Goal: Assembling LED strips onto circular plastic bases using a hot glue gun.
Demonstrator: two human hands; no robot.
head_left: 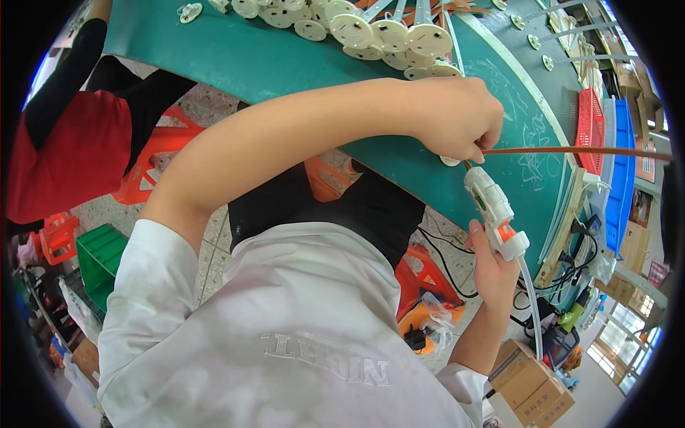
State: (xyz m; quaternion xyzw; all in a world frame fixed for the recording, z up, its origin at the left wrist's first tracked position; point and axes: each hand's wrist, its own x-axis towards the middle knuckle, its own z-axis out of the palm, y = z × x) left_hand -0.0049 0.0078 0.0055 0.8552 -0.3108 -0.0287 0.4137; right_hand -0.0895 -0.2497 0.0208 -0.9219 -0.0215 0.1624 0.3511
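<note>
My left arm reaches across to the right over a green table (285,64). My left hand (460,118) is closed, thumb and finger pinching the end of a long thin brown strip (571,150) that runs out to the right. Just under that hand shows part of a cream disc (449,161). My right hand (494,274) is wrapped around a white glue gun (492,203), its metal tip pointing up at the pinched end of the strip. A long whitish rod or hose (531,307) trails from the gun's back; its kind is unclear.
Cream discs (353,32) with strips attached lie heaped at the table's far side. Red (591,128) and blue trays (623,171) stand at the right, near black cables (589,246). A person in red (78,153) sits at the left. Orange stools (153,153) and a cardboard box (528,385) stand lower down.
</note>
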